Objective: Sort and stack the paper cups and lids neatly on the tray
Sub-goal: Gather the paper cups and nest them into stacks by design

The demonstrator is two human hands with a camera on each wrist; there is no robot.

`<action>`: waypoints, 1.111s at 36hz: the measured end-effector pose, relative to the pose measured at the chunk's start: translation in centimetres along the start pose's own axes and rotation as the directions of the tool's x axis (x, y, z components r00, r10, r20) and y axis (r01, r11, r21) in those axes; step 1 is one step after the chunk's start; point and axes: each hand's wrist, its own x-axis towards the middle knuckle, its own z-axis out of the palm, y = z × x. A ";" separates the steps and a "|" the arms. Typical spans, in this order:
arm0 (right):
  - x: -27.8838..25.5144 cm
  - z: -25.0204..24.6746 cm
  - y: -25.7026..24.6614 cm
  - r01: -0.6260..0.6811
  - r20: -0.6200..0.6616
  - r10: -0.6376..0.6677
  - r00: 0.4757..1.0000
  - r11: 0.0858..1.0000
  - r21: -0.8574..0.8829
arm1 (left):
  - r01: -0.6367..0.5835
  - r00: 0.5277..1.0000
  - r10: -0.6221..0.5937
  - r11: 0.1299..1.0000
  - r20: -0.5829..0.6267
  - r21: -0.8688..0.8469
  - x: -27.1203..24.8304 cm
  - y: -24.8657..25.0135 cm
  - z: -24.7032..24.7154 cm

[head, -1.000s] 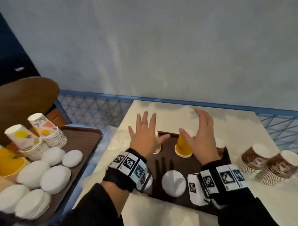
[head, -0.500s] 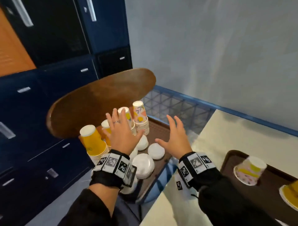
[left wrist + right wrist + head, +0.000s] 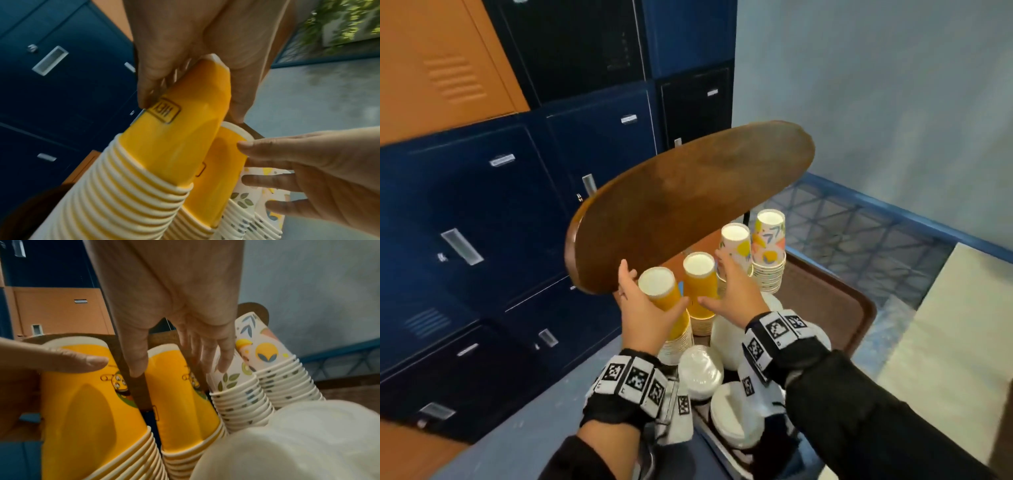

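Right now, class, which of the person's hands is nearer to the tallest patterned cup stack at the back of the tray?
Right. The right hand reaches beside the neighbouring patterned stack, just short of the tallest patterned cup stack; the left hand grips a yellow cup stack farther away.

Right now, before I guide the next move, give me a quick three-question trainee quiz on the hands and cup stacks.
1. True or false: the left hand grips the nearer yellow cup stack.
2. How many upside-down cup stacks show on the tray in the head view? A two, B four, C six.
3. Fill in: the right hand holds its fingers ___ (straight or curled) beside the farther yellow cup stack.
Key: 1 true; 2 B; 3 straight.
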 end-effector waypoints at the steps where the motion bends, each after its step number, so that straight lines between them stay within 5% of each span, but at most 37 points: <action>1: 0.3 0.4 0.0 -0.009 0.006 0.009 1.000 1.000 0.025 | 0.017 0.999 -0.017 1.000 0.035 -0.004 0.2 -0.6 -0.1; 18: 3.7 3.7 3.6 -0.205 0.193 0.202 0.960 0.979 -0.002 | 0.348 0.904 -0.297 0.930 0.308 -0.123 1.6 -8.5 2.0; 26: 5.1 4.6 5.5 -0.235 0.283 0.206 0.937 0.969 0.071 | 0.264 0.896 -0.206 0.960 0.394 -0.099 1.4 -9.9 1.3; 40: 6.1 5.6 9.0 -0.249 0.312 0.186 0.932 0.952 0.177 | 0.134 0.939 -0.101 0.988 0.328 -0.079 1.3 -8.1 1.6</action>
